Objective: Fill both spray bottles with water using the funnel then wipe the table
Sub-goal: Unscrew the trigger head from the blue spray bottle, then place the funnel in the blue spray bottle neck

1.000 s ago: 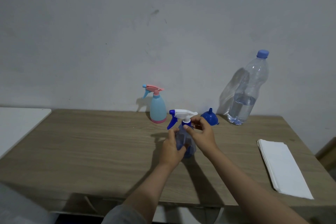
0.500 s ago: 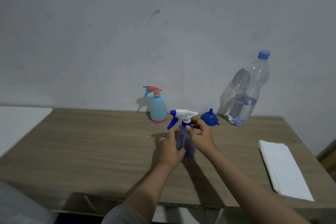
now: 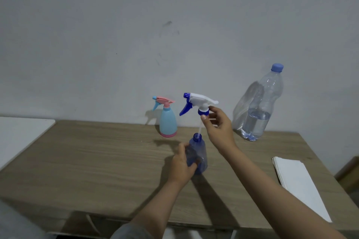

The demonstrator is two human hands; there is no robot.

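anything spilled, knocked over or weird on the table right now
Nothing stands out. The blue spray bottle is open because the right hand has lifted its trigger head off, dip tube still in the neck, while the left hand holds the body. The pink-and-blue spray bottle and water bottle stand upright; no puddles show.

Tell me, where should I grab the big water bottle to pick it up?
Probably grip the water bottle around its narrower waist, just above the water line, coming in from the front. It stands upright against the wall, so the back is blocked, and the blue cap on top is too small for a firm hold.
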